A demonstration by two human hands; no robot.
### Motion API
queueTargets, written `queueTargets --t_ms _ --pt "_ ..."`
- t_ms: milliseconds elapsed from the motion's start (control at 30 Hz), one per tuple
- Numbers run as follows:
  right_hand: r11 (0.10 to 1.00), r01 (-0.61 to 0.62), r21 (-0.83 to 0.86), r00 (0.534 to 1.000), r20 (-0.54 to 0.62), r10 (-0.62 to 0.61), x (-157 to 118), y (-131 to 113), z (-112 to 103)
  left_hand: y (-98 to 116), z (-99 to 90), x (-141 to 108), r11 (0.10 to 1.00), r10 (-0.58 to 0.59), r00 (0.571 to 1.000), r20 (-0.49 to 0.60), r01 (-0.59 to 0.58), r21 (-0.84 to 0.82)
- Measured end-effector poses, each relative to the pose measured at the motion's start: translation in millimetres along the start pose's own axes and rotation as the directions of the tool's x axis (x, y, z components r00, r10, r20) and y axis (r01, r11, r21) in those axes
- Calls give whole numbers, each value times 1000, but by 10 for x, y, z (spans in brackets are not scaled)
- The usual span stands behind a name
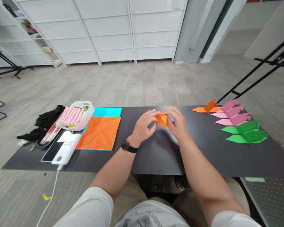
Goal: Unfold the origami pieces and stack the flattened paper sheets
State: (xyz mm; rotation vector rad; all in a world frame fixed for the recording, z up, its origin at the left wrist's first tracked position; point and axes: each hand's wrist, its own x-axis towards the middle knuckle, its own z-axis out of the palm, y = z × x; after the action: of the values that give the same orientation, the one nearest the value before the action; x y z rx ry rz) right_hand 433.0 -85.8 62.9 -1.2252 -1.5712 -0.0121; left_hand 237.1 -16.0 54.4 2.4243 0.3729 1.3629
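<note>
A small folded piece of orange paper (162,119) is held up over the middle of the dark table. My left hand (145,124) pinches its left side between thumb and fingers; a black watch is on that wrist. My right hand (176,122) grips the right side, with the fingertips curled over the upper edge. The fingers hide part of the folds. To the left of my hands lies a flat, creased orange sheet (98,134), resting on blue paper (109,111).
At the right stand folded paper figures: an orange one (209,107), pink ones (233,120) and green ones (247,137). On the left are a white basket (88,118), a phone (52,151), a white power bank (67,149) with a cable, and black cloth (49,116).
</note>
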Motion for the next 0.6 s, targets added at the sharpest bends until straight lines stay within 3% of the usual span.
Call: queueTargets --t_ms 67,600 --pt "1000 -5 28 1000 13 4 2 10 1 7 8 -8 1000 8 999 34 -7 -27" --pt "999 -30 36 999 -15 31 -4 45 22 -23 12 -32 999 -37 998 -53 36 -11"
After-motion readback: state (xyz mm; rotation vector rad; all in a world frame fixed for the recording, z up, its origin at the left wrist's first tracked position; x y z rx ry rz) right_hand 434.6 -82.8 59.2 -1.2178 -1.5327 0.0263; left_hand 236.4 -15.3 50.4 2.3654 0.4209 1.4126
